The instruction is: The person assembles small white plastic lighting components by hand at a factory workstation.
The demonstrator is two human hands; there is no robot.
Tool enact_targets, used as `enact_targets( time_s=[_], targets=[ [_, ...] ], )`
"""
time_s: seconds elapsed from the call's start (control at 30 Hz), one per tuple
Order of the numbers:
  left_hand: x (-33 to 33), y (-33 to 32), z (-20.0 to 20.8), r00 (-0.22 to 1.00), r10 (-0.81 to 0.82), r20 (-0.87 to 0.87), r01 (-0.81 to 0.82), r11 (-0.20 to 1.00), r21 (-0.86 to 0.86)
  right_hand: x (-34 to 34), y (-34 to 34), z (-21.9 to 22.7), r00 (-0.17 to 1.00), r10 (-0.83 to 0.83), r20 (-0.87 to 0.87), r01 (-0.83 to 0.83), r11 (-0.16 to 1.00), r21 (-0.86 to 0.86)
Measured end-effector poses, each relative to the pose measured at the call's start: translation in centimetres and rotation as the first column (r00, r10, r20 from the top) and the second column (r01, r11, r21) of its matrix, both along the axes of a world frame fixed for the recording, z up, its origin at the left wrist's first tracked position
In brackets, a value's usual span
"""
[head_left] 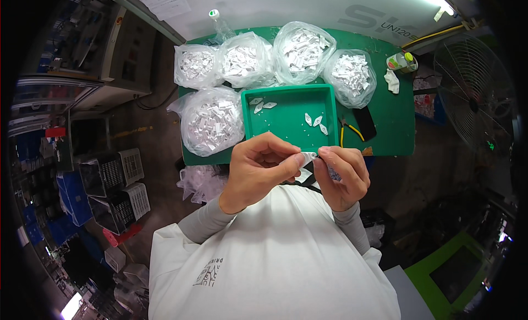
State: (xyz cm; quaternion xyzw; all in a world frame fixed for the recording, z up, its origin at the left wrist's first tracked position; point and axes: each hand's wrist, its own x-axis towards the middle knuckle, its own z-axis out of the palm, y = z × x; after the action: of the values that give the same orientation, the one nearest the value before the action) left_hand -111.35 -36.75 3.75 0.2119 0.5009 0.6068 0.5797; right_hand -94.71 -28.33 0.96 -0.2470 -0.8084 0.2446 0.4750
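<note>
Close in front of my chest, both hands meet at a small white plastic part [307, 158]. My left hand [259, 169] is closed, pinching it between thumb and index finger. The fingertips of my right hand [345, 176] pinch its other end. Just beyond is a green tray [288, 89]. Several flat, diamond-shaped white pieces [317, 121] lie on its right side, and others [258, 106] sit in its upper left corner. Tiny white bits are scattered over the tray's floor. My fingers hide part of the held piece.
Clear bags of white plastic parts [213, 122] stand left of and behind the tray. To its right lie yellow-handled pliers [352, 132] and a dark, flat object [364, 123]. A bottle [221, 27] stands at the back, and a large fan [473, 94] at the right.
</note>
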Motion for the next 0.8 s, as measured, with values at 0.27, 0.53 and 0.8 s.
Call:
enact_targets(
  time_s=[0.27,0.53,0.8],
  targets=[
    [0.4,0.5,-1.3,0.995,0.089,-0.042,-0.089,0.996,0.020,0.2,-1.1,-2.1,0.998,-0.047,-0.052,0.028,0.948,-0.316],
    [0.3,0.7,-4.2,0.855,0.091,-0.510,-0.001,0.985,0.174,0.8,-1.3,-2.5,0.982,-0.087,-0.167,-0.105,0.485,-0.868],
    [0.4,2.2,-4.4,0.569,0.164,-0.806,0.178,0.932,0.315,1.3,-1.2,-3.5,0.996,-0.038,-0.076,-0.052,0.432,-0.901]
  ],
)
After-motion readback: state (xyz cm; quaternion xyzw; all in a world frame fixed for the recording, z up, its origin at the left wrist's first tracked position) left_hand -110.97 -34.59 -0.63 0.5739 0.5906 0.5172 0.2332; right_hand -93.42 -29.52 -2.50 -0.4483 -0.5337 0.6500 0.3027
